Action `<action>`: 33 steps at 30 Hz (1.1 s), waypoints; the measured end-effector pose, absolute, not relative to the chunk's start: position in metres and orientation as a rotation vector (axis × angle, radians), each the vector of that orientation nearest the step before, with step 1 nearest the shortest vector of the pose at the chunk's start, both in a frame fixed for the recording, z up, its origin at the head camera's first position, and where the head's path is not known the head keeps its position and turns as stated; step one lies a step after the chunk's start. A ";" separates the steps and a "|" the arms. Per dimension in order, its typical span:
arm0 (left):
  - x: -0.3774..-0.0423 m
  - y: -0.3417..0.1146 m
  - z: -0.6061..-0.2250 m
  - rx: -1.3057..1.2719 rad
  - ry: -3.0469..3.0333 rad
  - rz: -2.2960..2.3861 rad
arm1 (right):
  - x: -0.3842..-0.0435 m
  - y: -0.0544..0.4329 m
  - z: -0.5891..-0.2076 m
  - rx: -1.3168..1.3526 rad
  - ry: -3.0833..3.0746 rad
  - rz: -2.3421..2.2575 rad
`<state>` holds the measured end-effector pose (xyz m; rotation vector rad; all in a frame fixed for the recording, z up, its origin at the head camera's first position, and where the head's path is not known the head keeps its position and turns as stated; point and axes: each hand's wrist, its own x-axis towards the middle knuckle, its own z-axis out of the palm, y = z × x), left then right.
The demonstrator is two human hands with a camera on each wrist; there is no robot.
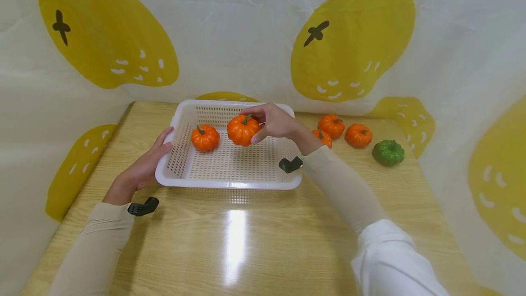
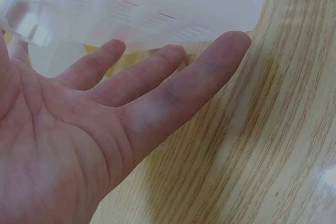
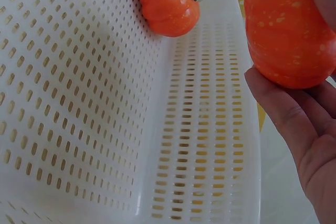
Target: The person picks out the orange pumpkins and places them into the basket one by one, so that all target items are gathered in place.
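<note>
A small orange pumpkin (image 1: 242, 130) with a green stem is held by my right hand (image 1: 274, 122), thumb and fingers on its right side, over a white slotted plastic basket (image 1: 228, 183). In the right wrist view the held pumpkin (image 3: 286, 30) sits between the thumb and fingers. Inside the basket, to the left, lies another orange pumpkin (image 1: 205, 138), also visible in the right wrist view. My left hand (image 1: 149, 161) is at the basket's left side, fingertips by the rim. The left wrist view shows its fingers (image 2: 157, 93) fairly straight against the basket's outer wall.
Right of the basket lie more orange pumpkins (image 1: 358, 135), one partly hidden by my right forearm, and a green pumpkin (image 1: 388, 152). All stand on a wooden table (image 1: 197, 241). A pale curtain (image 1: 230, 26) with yellow fruit prints hangs behind it and at the sides.
</note>
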<state>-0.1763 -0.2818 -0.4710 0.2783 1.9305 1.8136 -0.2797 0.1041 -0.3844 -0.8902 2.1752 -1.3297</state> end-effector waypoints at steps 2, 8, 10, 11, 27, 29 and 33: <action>-0.177 -0.282 -0.471 0.278 1.934 1.811 | -0.281 0.102 -0.386 -0.886 2.169 -1.330; -0.177 -0.282 -0.471 0.287 1.918 1.822 | -0.282 0.099 -0.387 -0.874 2.194 -1.312; -0.177 -0.282 -0.471 0.289 1.909 1.827 | -0.282 0.098 -0.388 -0.867 2.199 -1.307; -0.177 -0.282 -0.471 0.289 1.905 1.829 | -0.283 0.097 -0.389 -0.861 2.200 -1.305; -0.177 -0.282 -0.472 0.294 1.928 1.822 | -0.288 0.089 -0.399 -0.794 2.239 -1.267; -0.177 -0.282 -0.472 0.285 1.926 1.823 | -0.288 0.088 -0.400 -0.782 2.247 -1.264; -0.177 -0.281 -0.473 0.271 1.934 1.817 | -0.290 0.085 -0.403 -0.768 2.282 -1.240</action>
